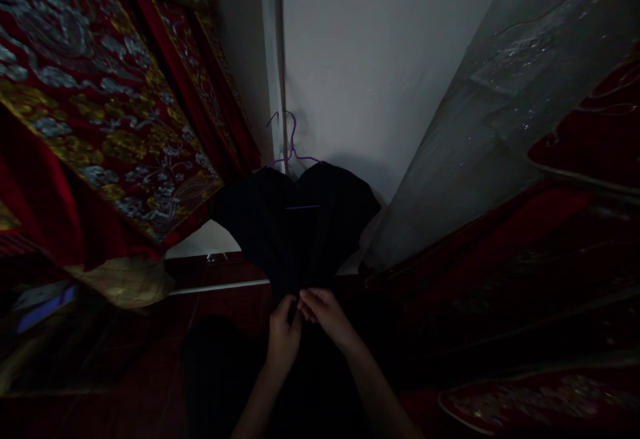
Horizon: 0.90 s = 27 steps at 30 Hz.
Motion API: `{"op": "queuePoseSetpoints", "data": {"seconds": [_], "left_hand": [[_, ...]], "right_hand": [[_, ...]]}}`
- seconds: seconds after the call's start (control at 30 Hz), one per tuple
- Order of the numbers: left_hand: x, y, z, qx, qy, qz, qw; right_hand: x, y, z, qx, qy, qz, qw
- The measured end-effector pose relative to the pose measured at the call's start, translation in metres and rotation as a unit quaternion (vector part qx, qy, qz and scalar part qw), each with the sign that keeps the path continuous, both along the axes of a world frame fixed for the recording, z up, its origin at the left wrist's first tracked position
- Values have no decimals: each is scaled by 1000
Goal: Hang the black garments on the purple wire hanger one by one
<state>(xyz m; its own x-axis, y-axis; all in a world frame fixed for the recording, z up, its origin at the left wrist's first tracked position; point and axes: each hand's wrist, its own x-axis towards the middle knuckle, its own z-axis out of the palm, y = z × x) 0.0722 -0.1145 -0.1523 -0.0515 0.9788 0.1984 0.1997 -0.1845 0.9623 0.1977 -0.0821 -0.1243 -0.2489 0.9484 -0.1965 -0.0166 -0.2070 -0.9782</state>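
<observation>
A dark garment, black or navy, hangs in front of me on a purple wire hanger. Its neckline is open, and the hanger's lower bar shows through it. Both of my hands are at the garment's lower front, close together. My left hand pinches the dark cloth between thumb and fingers. My right hand is closed at the front edge, thumb and forefinger pressed together near the left hand's fingertips. In the dim light I cannot make out any small fastener between them.
Red embroidered cloth with gold and silver patterns hangs at the left. A sheer pale fabric and further red garments hang at the right. Behind the hanger are a white wall and a narrow upright post. Dark red tiles cover the floor.
</observation>
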Motion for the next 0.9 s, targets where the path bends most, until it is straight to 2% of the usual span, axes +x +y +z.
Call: {"op": "queuePoseSetpoints", "data": {"seconds": [0.23,0.33,0.43,0.63,0.7,0.8,0.9], "left_hand": [[0,6,4,0,10,-29,1000],[4,10,2,-6,7,-32,999],[5,18,-6,-16,16,-10,1000],[7,30,-23,-59,16,-3,998],[11,29,-24,-66,15,-12,998],[15,28,-22,-76,23,-30,996],[10,32,-14,-88,43,-71,993]], "right_hand": [[11,3,15,-15,-8,1,1000],[18,12,30,-14,-15,-19,1000],[23,30,59,4,-9,-47,999],[21,86,143,108,20,-83,990],[19,99,165,137,45,-103,984],[15,107,182,165,109,-138,971],[15,103,184,159,158,-151,963]]}}
